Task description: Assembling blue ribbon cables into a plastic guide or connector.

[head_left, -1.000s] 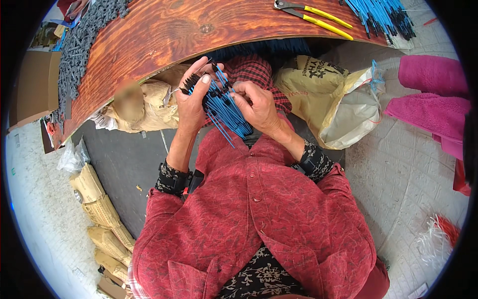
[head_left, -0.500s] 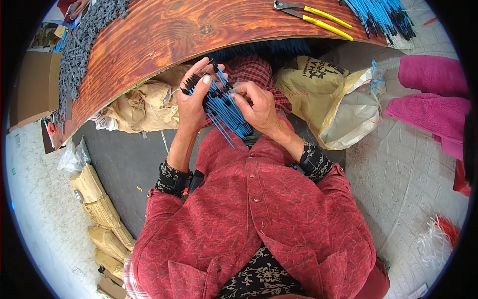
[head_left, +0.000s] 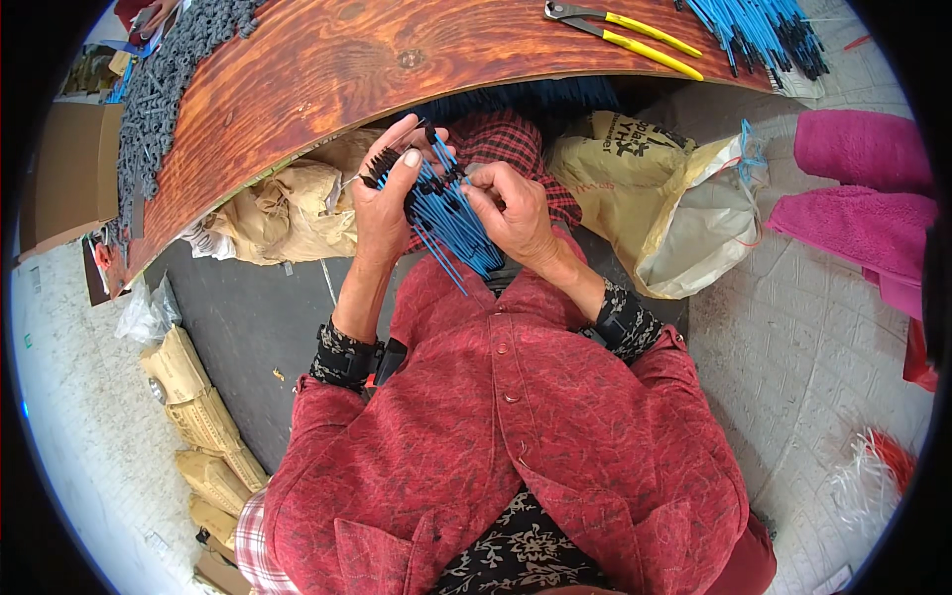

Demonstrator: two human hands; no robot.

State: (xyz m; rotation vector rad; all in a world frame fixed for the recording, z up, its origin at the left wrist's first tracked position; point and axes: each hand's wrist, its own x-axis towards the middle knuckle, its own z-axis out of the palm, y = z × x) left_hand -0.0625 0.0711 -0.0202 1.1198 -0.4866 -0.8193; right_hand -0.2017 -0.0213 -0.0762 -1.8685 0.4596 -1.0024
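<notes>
A bundle of thin blue rods with black ends (head_left: 451, 233) lies over my lap, just below the table edge. My left hand (head_left: 382, 203) is closed round the upper part of the bundle, its thumb upright and its fingers behind the rods. Between that thumb and fingers sticks out a row of black, comb-like tips (head_left: 380, 167). At the bundle's right side my right hand (head_left: 516, 210) pinches near the black ends with thumb and forefinger. What exactly lies in that pinch is too small to make out.
On the wooden table (head_left: 397, 50) lie yellow-handled pincers (head_left: 650, 45), more blue rods (head_left: 759, 40) and a heap of grey pieces (head_left: 183, 84). An open sack (head_left: 694, 228) stands to the right, near pink towels (head_left: 853, 198). Brown paper packages (head_left: 213, 436) line the left.
Both hands stay almost in place on the bundle. The black ends beside my left fingers have shifted slightly.
</notes>
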